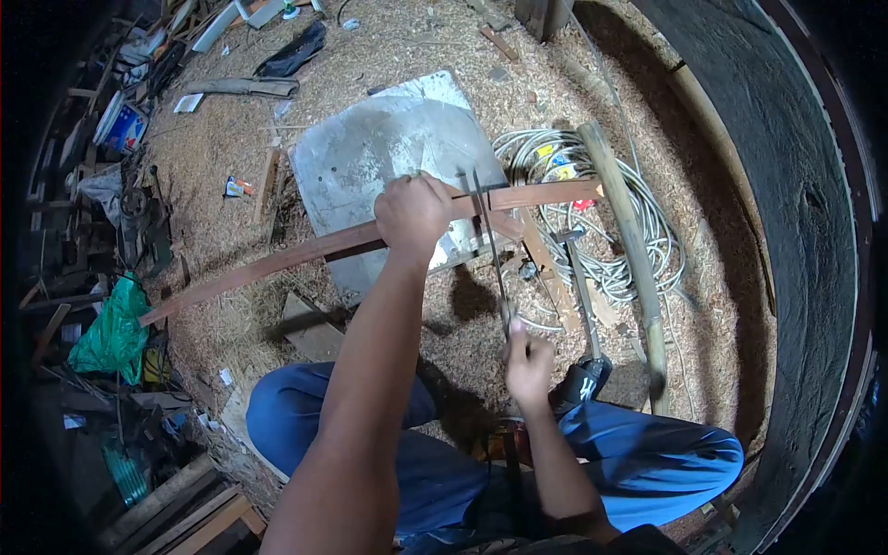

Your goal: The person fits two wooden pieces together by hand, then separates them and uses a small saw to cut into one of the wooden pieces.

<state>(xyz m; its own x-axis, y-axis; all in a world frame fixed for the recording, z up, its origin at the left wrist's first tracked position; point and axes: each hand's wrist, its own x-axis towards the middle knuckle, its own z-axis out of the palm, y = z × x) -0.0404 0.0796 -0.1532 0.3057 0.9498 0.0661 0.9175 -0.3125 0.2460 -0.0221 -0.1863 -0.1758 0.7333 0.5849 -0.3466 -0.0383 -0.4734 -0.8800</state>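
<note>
My left hand is closed around a long reddish wooden strip and presses it down over a grey metal sheet. The strip runs from the lower left to a pale pole on the right. In my right hand is the handle of a hand saw, its thin blade seen nearly edge-on. The blade crosses the strip just right of my left hand, its far end over the sheet. A short wooden piece shows beneath the strip near the blade.
A coil of grey cable lies behind the pole. A hammer and a board with holes lie right of the blade. My bent knees frame the work. Wood scraps and a green plastic bag are at left; shavings cover the ground.
</note>
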